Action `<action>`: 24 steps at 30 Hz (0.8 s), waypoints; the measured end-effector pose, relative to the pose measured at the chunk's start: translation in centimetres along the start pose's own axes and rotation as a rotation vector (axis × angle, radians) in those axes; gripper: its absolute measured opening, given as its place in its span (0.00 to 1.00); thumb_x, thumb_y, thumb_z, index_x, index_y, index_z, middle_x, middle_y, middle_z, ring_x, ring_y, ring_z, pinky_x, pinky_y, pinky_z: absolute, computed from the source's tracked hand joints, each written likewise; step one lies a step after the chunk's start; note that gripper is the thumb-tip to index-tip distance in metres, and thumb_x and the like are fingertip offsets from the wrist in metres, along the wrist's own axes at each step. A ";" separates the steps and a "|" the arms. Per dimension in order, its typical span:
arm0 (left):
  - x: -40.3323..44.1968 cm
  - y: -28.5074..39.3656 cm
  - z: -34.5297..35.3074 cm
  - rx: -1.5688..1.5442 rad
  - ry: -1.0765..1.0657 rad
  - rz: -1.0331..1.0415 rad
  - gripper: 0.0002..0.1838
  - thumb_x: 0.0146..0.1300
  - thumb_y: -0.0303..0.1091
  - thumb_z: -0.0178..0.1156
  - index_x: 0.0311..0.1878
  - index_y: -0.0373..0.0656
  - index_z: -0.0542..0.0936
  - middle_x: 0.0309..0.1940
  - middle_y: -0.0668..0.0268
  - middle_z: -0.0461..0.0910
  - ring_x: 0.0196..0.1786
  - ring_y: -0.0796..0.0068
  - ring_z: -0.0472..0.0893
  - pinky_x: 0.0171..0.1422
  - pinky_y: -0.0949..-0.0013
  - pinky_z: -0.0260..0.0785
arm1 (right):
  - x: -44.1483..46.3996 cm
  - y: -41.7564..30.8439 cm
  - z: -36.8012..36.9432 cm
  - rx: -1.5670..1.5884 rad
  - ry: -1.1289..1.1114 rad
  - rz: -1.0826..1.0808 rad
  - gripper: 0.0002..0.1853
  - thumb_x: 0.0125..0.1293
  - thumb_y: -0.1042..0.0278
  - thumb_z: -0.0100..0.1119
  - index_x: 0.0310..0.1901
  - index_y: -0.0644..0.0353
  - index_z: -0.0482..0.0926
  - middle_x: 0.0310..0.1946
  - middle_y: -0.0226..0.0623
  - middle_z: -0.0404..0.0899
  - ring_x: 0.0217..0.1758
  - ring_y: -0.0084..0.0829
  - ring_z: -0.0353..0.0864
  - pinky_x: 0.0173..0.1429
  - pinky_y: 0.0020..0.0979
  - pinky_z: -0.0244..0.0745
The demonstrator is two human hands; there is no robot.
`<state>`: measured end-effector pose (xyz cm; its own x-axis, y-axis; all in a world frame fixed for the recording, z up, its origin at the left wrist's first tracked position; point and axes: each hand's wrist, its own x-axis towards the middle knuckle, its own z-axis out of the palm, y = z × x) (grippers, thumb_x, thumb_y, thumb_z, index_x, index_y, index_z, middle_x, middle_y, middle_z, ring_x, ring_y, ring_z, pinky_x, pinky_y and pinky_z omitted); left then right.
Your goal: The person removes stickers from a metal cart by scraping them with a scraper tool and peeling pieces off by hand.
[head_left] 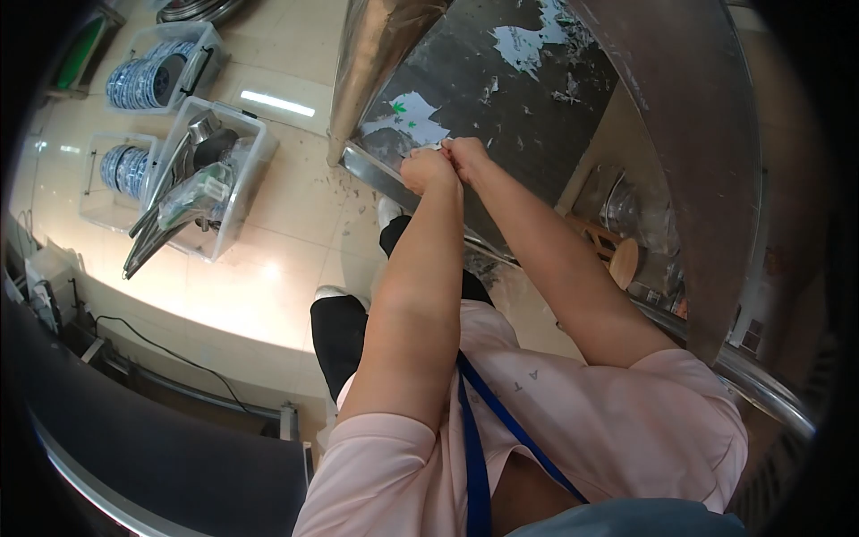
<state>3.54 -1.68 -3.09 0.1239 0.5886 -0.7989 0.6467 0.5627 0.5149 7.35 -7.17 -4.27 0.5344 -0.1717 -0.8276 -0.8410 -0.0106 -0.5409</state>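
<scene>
My left hand [427,171] and my right hand [466,158] are close together over the near corner of a dark flat surface [483,98]. The fingers of both are closed, and a small whitish bit shows between them; what it is cannot be made out. Just beyond my hands, a torn white sheet with green leaf marks [413,118] lies stuck on the surface. Farther off are another torn white piece [522,49] and scattered shreds [568,88].
On the tiled floor at left stand clear plastic bins [261,148] with metal utensils and blue-patterned dishes [134,85]. A metal post [351,80] rises left of the surface. Glassware and a wooden item [624,263] lie below right. A curved metal rail [769,391] is at right.
</scene>
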 end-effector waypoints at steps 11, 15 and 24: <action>0.0 0.0 -0.1 0.038 -0.028 -0.026 0.14 0.57 0.34 0.47 0.27 0.31 0.75 0.25 0.52 0.77 0.20 0.66 0.78 0.25 0.69 0.71 | 0.2 -0.4 0.2 -0.115 0.024 -0.035 0.10 0.57 0.75 0.50 0.18 0.62 0.68 0.11 0.30 0.65 0.12 0.22 0.62 0.16 0.25 0.59; -1.6 1.2 -1.3 0.163 0.051 0.050 0.14 0.56 0.34 0.48 0.28 0.30 0.74 0.24 0.52 0.77 0.23 0.65 0.78 0.27 0.67 0.71 | 0.1 -0.5 0.2 -0.124 0.022 -0.020 0.11 0.57 0.74 0.49 0.18 0.62 0.68 0.11 0.31 0.65 0.12 0.22 0.62 0.15 0.24 0.59; 3.0 -2.6 -0.1 -0.101 -0.289 0.093 0.13 0.57 0.30 0.47 0.24 0.28 0.73 0.17 0.56 0.75 0.16 0.71 0.75 0.21 0.71 0.68 | -0.6 -0.1 -0.6 0.074 -0.038 0.071 0.08 0.60 0.72 0.45 0.25 0.61 0.69 0.13 0.29 0.67 0.12 0.20 0.64 0.14 0.18 0.60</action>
<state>2.18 -1.35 -6.76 0.3972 0.4590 -0.7947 0.5460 0.5778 0.6066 7.07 -7.70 -3.62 0.4778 -0.1319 -0.8685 -0.8690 0.0736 -0.4893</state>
